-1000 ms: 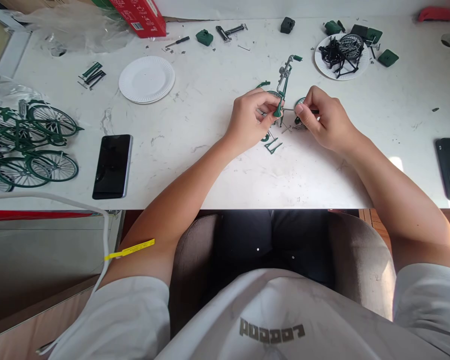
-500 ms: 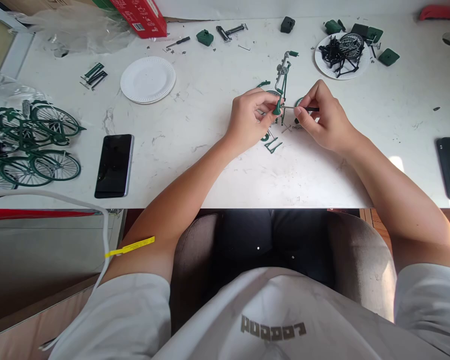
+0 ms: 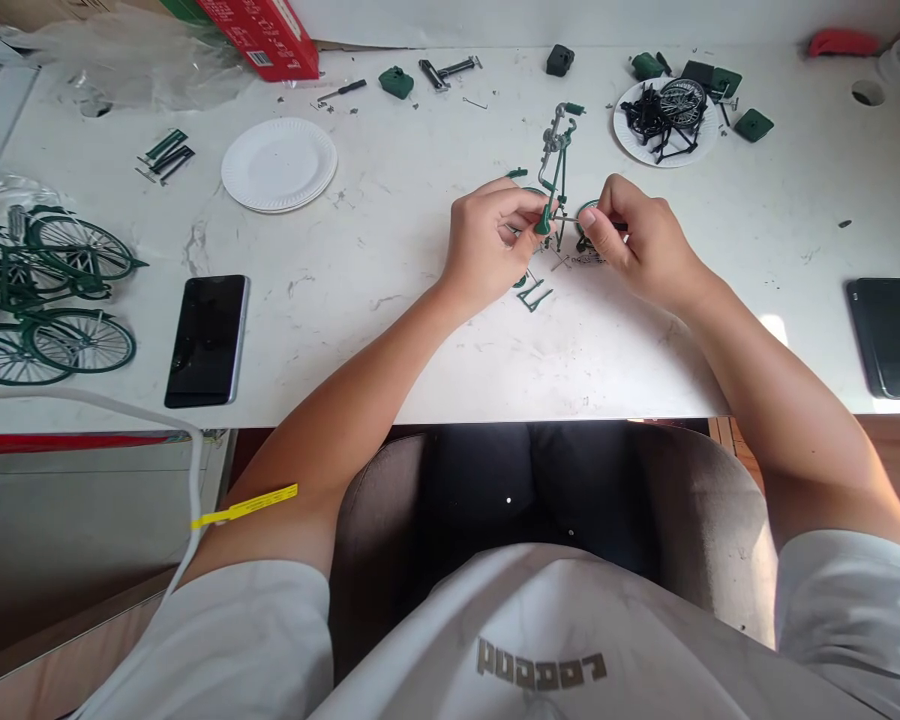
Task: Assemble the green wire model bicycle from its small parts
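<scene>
Between the fingertips of my left hand (image 3: pixel 487 240) is the green frame of a small model bicycle, its dark green lower end (image 3: pixel 543 221) showing at the thumb. Grey handlebars (image 3: pixel 550 142) with green grips extend from it toward the back. My right hand (image 3: pixel 649 240) is closed around the dark handle of a small screwdriver (image 3: pixel 568 219). Its thin shaft points left and meets the frame beside my left fingertips; the exact contact is too small to make out. Just below my left hand lies a small green bracket-like part (image 3: pixel 534 299). A wheel (image 3: pixel 586 235) is partly hidden behind my right hand.
Several green model bicycles (image 3: pixel 79 340) lie at the left, near a phone (image 3: pixel 207 340). White paper plates (image 3: pixel 279 165) are stacked behind it. Another plate (image 3: pixel 630 145) holds black bicycle parts (image 3: pixel 671 115). A second dark phone (image 3: pixel 891 338) rests at the right edge.
The whole view has shifted slightly, so the table things appear a little further left. Both hands keep nearly the same grip, with the screwdriver still against the frame.
</scene>
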Motion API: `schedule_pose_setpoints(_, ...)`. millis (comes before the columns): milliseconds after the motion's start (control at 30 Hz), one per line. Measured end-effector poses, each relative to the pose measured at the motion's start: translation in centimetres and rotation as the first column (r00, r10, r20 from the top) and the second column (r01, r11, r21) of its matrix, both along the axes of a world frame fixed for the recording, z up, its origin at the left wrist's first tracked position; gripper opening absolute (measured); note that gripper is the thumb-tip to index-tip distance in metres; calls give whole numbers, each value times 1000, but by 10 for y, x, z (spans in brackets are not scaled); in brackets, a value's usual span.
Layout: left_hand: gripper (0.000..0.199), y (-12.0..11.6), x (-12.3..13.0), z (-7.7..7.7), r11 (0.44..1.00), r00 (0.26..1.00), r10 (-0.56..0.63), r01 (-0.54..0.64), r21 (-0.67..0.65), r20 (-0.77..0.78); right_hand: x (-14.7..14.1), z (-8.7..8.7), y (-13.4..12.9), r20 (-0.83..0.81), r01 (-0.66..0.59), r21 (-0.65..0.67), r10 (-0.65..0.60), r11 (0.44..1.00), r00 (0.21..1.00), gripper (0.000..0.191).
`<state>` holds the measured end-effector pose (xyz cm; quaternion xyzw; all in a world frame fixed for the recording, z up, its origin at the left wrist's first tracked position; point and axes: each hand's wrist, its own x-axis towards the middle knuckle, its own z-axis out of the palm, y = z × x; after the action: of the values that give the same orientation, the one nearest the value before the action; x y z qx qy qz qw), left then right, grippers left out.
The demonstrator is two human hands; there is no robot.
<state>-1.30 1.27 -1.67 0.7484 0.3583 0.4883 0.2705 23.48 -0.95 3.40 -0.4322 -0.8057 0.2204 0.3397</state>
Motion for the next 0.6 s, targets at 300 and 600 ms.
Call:
schedule_pose_setpoints(300,29,-3,3,5,1000,1000,14,-14,1,10,-4,1,0,-72,-5,-38,3,999,997,66)
schedule_pose_setpoints(600,33,3,3,4,999,999,27,-26,-24,36,-4,-9,1,-172,-29,-81,15,996,985,56)
